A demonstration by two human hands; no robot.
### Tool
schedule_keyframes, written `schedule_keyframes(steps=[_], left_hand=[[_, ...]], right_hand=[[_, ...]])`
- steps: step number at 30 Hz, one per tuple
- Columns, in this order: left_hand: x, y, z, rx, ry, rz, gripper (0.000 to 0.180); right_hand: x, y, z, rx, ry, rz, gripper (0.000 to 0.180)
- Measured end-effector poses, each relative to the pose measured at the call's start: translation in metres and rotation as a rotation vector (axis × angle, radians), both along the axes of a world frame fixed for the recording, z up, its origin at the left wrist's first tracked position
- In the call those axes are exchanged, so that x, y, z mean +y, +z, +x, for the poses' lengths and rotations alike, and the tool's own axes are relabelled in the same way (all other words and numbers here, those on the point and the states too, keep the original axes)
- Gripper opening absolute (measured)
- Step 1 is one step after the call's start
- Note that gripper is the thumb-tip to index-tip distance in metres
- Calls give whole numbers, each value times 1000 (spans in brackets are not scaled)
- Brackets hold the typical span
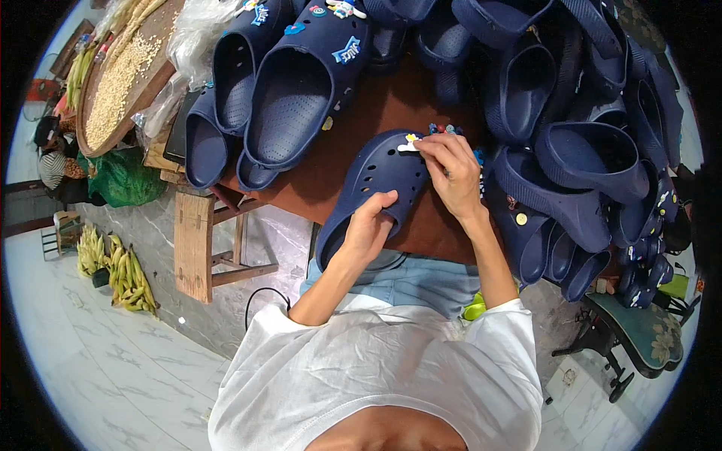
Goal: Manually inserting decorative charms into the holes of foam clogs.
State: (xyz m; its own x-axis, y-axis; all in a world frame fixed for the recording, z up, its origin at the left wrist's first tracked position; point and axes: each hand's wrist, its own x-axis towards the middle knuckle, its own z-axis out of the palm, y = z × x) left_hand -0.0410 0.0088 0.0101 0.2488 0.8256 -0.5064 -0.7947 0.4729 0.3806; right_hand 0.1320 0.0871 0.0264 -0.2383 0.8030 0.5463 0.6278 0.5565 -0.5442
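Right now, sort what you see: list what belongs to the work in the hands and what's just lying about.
Likely part of the work:
- navy clog, gripped by the left hand
- white charm, at the right hand
- heaped clogs
- brown-covered table

Apparently just lying about:
- corn cobs
- kernels
- green sack
- wheeled chair

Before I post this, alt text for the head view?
The left hand holds a perforated navy clog while the right hand touches a small white-and-yellow charm near its toe. More navy clogs, some decorated, crowd a brown surface. Pale kernels fill part of a tray at upper left.
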Motion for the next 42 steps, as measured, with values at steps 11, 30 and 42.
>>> schedule_keyframes(steps=[11, 30, 42], left_hand=[[-9, -3, 1, 90, -45, -16, 35], [-16, 22, -4, 255, -110, -5, 52], [-24, 20, -16, 545, -230, 102, 52]], right_hand=[[0, 8, 9, 87, 55, -270, 14], [-12, 13, 12, 180, 209, -402, 24], [8, 13, 32, 240, 273, -748, 50]])
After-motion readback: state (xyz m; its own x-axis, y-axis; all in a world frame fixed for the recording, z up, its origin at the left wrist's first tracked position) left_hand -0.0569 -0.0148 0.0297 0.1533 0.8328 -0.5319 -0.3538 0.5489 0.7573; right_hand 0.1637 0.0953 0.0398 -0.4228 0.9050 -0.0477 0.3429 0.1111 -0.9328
